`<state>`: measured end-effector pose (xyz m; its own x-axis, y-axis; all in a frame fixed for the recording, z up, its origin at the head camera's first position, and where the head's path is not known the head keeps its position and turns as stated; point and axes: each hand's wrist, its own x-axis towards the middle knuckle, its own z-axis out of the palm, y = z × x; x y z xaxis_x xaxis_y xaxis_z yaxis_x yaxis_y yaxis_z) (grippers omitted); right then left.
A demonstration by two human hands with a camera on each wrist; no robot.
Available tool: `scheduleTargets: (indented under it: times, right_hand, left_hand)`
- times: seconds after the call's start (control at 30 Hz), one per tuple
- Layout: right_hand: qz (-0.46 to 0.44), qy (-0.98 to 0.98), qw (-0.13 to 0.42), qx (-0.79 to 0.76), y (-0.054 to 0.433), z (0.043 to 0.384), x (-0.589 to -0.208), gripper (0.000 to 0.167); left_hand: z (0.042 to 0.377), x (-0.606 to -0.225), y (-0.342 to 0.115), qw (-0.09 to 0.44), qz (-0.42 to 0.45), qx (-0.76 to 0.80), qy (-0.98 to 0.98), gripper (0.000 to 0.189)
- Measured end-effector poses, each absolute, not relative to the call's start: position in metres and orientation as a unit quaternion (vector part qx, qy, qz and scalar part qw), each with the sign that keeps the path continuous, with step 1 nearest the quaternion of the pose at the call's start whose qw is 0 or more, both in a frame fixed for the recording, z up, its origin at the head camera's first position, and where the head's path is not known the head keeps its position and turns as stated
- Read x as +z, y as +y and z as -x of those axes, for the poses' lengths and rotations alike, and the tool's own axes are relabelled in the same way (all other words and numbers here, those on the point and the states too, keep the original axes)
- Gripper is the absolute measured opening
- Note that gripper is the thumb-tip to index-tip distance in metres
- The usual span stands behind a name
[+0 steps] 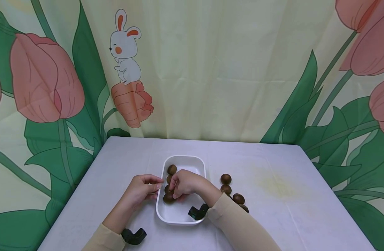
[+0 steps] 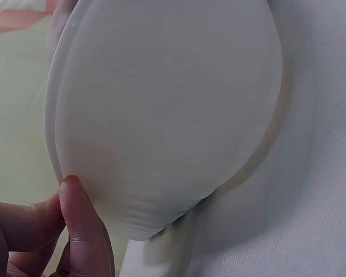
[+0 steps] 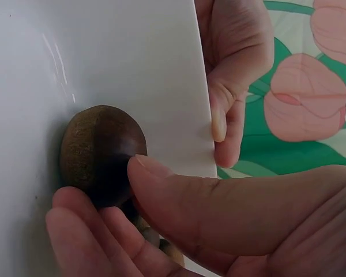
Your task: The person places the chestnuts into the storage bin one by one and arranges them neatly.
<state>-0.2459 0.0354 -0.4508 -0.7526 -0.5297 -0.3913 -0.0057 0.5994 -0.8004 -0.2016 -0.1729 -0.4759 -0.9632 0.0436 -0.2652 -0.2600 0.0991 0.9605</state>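
A white tray (image 1: 182, 218) stands on the table, with several brown chestnuts (image 1: 172, 169) lined up along its left wall. My right hand (image 1: 188, 183) reaches over the tray and grips the nearest chestnut (image 1: 168, 198) of that row. Close up in the right wrist view, thumb and fingers hold this chestnut (image 3: 98, 144) low against the tray floor. My left hand (image 1: 140, 191) is at the left rim, thumb and forefinger pinching it from outside. In the left wrist view the thumb (image 2: 81, 219) lies against the tray's outer wall (image 2: 161, 127).
Right of the tray, several more chestnuts (image 1: 225, 179) lie on the white tablecloth (image 1: 273, 223), partly behind my right forearm. A curtain (image 1: 210, 69) printed with tulips and a rabbit hangs behind the table's far edge. Black wrist mounts (image 1: 134, 236) sit on both wrists.
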Motion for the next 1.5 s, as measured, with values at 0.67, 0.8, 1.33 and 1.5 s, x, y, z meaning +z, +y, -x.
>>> scheduleTargets:
  times: [0.67,0.8,1.33,1.5]
  right_hand:
    - [0.196,0.848,0.283,-0.402,0.061,0.248,-0.427,0.019]
    - [0.2,0.848,0.276,-0.405,0.07,0.248,-0.421,0.019]
    - [0.164,0.824,0.259,-0.476,0.118,0.248,-0.406,0.022]
    - [0.143,0.82,0.253,-0.493,0.136,0.249,-0.404,0.022]
  left_hand:
    - [0.2,-0.476,-0.173,0.111,0.082,0.657,0.741,0.024]
    - [0.2,-0.476,-0.173,0.111,0.086,0.654,0.743,0.023]
    - [0.201,-0.476,-0.172,0.113,0.082,0.651,0.746,0.023]
    - [0.202,-0.476,-0.171,0.11,0.09,0.647,0.749,0.021]
